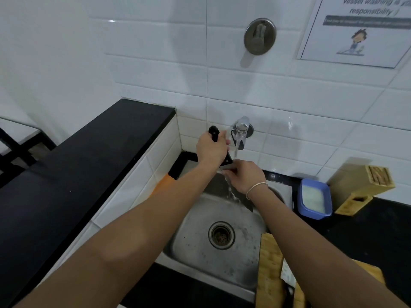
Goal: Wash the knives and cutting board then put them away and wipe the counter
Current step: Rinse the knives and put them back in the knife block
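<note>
Over the steel sink point(198, 252), my left hand point(211, 150) grips the black handle of a large knife point(220, 185), its wide blade pointing down towards the basin. My right hand point(243, 175) pinches the blade near its spine, fingers curled over the metal. Water runs from the wall tap point(241, 130) onto the blade and my right hand. A wooden cutting board point(270, 274) leans at the sink's right edge, partly hidden by my right forearm. A wooden knife block point(360, 187) lies tilted on the black counter at the right.
A blue tub point(314, 197) with white liquid sits between the sink and the knife block. A raised black ledge point(89, 156) runs along the left. An orange cloth point(163, 182) shows beside my left forearm. A paper notice point(360, 30) hangs on the white tiled wall.
</note>
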The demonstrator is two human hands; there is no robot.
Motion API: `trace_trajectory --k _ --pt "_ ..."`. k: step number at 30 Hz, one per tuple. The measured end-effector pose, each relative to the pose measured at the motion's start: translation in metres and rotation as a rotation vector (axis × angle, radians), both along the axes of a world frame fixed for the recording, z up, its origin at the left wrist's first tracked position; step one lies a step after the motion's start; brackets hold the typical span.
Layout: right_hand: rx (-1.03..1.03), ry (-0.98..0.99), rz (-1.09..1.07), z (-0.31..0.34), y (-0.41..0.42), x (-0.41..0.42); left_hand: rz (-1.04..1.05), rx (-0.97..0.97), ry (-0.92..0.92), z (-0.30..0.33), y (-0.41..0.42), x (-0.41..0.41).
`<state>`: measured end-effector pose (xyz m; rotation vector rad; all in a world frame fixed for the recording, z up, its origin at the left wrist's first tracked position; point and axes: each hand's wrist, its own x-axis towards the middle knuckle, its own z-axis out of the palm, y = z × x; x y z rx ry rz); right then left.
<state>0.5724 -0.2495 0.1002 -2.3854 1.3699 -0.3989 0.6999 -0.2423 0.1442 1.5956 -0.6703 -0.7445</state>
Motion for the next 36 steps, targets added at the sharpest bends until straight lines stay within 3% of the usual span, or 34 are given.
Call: trace_trajectory --k 9,15,18,23,29,33,36 --pt "-0.073 -0.096 -0.013 -0.011 0.003 -0.005 -0.031 -0.027 0.108 0.003 -0.004 -0.004" --pt "0.006 -0.158 0.094 -0.035 -0.004 -0.022 -0.028 0.0 0.147 -0.013 -0.002 -0.009" --pt "0.067 -0.07 0.127 -0.051 -0.004 -0.035 -0.023 -0.012 0.123 -0.011 -0.001 -0.005" --pt "0.142 -0.007 0.118 -0.075 -0.004 -0.057 -0.011 -0.046 0.248 -0.005 -0.001 0.006" --pt "0.14 0.084 0.136 -0.064 -0.008 -0.044 0.002 -0.095 0.211 -0.001 0.0 -0.001" --pt "0.065 -0.14 0.035 -0.032 -0.009 -0.015 0.003 -0.078 0.156 0.002 -0.001 -0.007" --pt "0.04 -0.235 -0.059 -0.014 -0.01 0.007 0.04 -0.071 0.014 -0.004 0.0 -0.008"
